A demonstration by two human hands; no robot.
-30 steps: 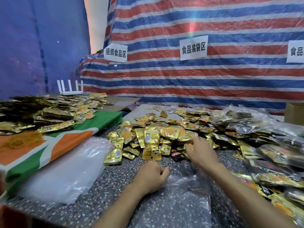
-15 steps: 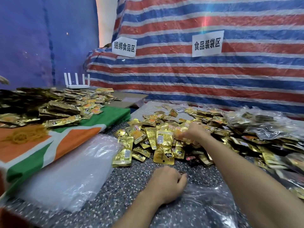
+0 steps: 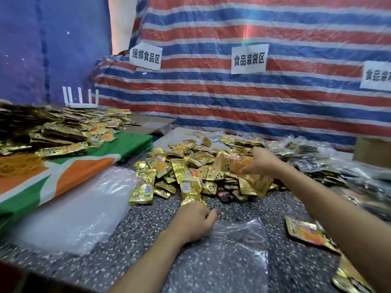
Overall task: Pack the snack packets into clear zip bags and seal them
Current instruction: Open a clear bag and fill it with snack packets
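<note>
A heap of gold snack packets (image 3: 186,172) covers the middle of the speckled table (image 3: 148,225). My right hand (image 3: 262,163) is over the heap's right side, lifting a bunch of gold packets (image 3: 234,163) gripped in its fingers. My left hand (image 3: 194,220) sits near the table's front, fingers curled on the top edge of a clear zip bag (image 3: 239,246) that lies flat on the table.
A stack of clear bags (image 3: 69,214) lies front left beside a green, white and orange cloth (image 3: 63,176) bearing more packets (image 3: 53,134). Filled clear bags (image 3: 317,157) pile up on the right. Loose packets (image 3: 304,233) lie at the front right. A striped tarp hangs behind.
My right hand reached from the bag's mouth into the heap, took hold of several packets and lifted them. My left hand stayed on the bag's edge.
</note>
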